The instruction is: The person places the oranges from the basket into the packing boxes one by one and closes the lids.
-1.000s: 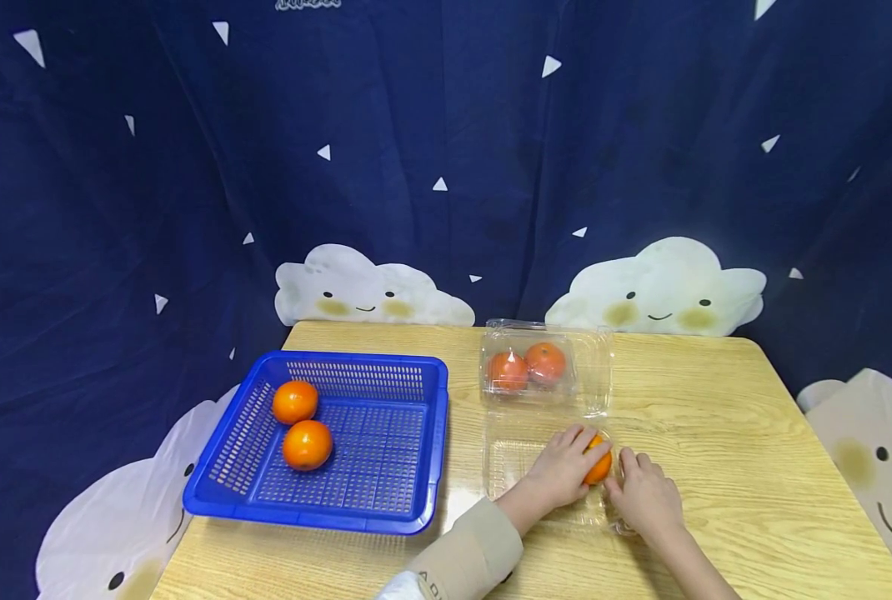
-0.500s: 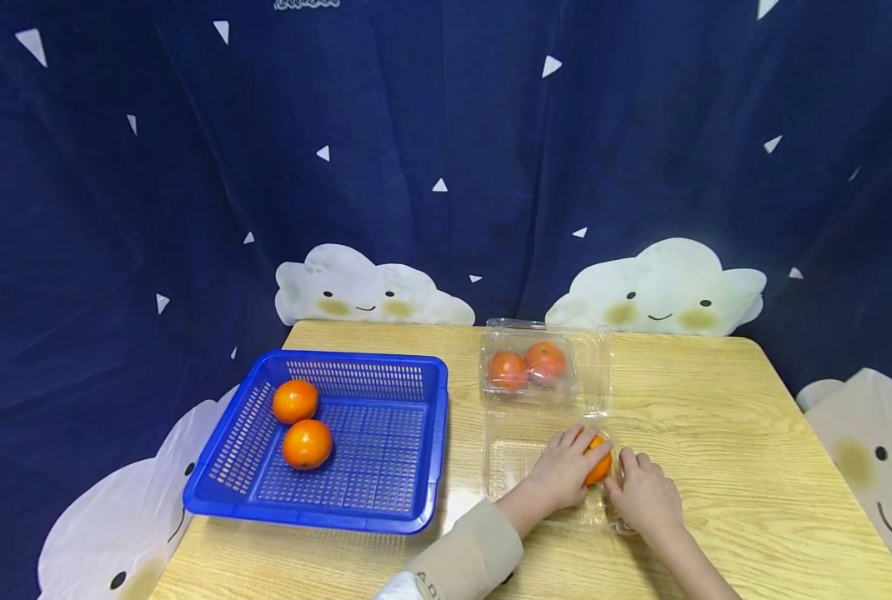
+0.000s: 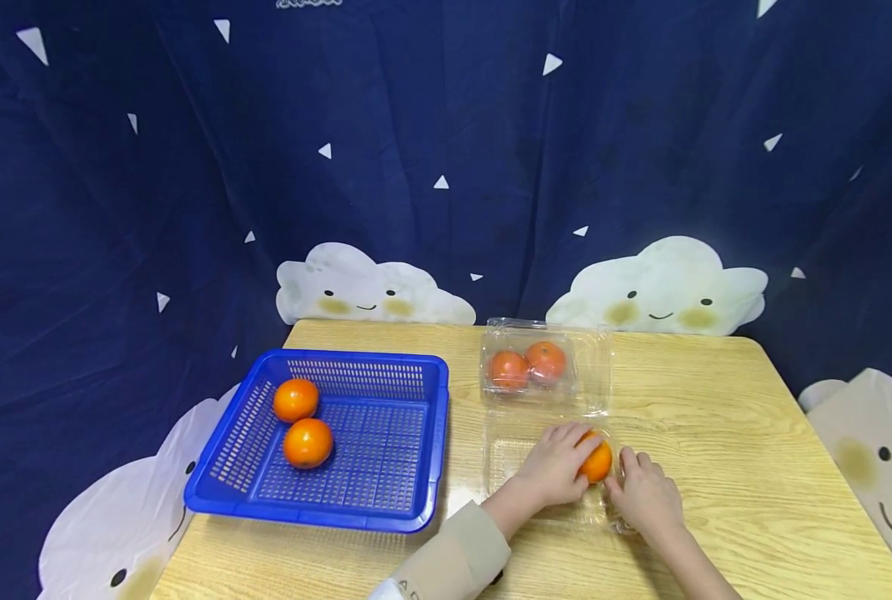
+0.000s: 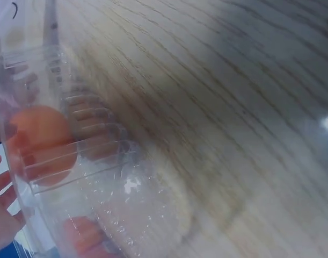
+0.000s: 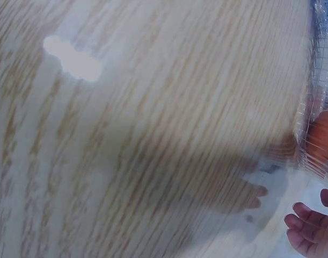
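Observation:
In the head view my left hand (image 3: 553,465) is at the left side of an orange (image 3: 596,461), its fingers against or just off the fruit. The orange sits at the right end of the front section of a clear plastic clamshell box (image 3: 509,457). In the left wrist view, spread fingers (image 4: 5,185) show near the orange (image 4: 43,145), seen through the plastic wall. My right hand (image 3: 647,497) rests beside the box's right edge, fingers loosely bent. The right wrist view has these fingers (image 5: 306,228) with nothing visible between them; contact with the box is unclear.
A blue plastic basket (image 3: 437,433) stands on the left, holding two oranges (image 3: 308,442). Two more oranges (image 3: 545,362) show through clear plastic at the back of the wooden table (image 3: 716,433). A dark blue curtain (image 3: 386,125) hangs behind.
My left hand has shifted slightly left, and more of the orange shows. The right hand, basket and other fruit have stayed in place.

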The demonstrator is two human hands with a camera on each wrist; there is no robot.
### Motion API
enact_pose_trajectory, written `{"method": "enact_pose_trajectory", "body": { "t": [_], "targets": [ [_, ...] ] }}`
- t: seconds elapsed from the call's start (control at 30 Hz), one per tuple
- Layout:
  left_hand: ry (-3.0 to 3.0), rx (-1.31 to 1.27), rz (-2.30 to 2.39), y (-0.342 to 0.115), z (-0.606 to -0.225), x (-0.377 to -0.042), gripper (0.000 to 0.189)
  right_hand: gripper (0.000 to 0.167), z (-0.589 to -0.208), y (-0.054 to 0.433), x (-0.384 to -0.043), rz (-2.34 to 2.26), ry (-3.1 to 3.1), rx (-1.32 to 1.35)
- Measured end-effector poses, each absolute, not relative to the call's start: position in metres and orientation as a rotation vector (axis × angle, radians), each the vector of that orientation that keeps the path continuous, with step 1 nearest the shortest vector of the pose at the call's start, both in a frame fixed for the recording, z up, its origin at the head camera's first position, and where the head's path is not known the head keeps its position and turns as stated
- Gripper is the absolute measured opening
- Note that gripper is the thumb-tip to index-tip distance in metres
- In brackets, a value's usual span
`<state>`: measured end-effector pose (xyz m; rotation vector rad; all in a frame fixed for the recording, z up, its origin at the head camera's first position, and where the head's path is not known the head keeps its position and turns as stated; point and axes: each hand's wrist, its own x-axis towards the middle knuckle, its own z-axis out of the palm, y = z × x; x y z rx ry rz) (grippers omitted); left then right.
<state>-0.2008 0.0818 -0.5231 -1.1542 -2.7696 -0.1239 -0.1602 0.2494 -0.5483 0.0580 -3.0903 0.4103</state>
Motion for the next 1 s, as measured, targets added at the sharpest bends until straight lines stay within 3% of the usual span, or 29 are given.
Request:
{"method": "enact_pose_trajectory", "body": {
  "t": [0.2,1.0],
  "targets": [
    [-2.689,-1.099,-0.169,0.075,-0.52,-0.198,0.046,0.032,-0.548,0.25,-0.16,0.416,-3.108,0.052],
    [-2.606,-0.767,-0.328,0.022,-0.485,-0.18,0.039,0.029,-0.55,0.249,-0.161,0.462,-3.113,0.024]
  ]
}}
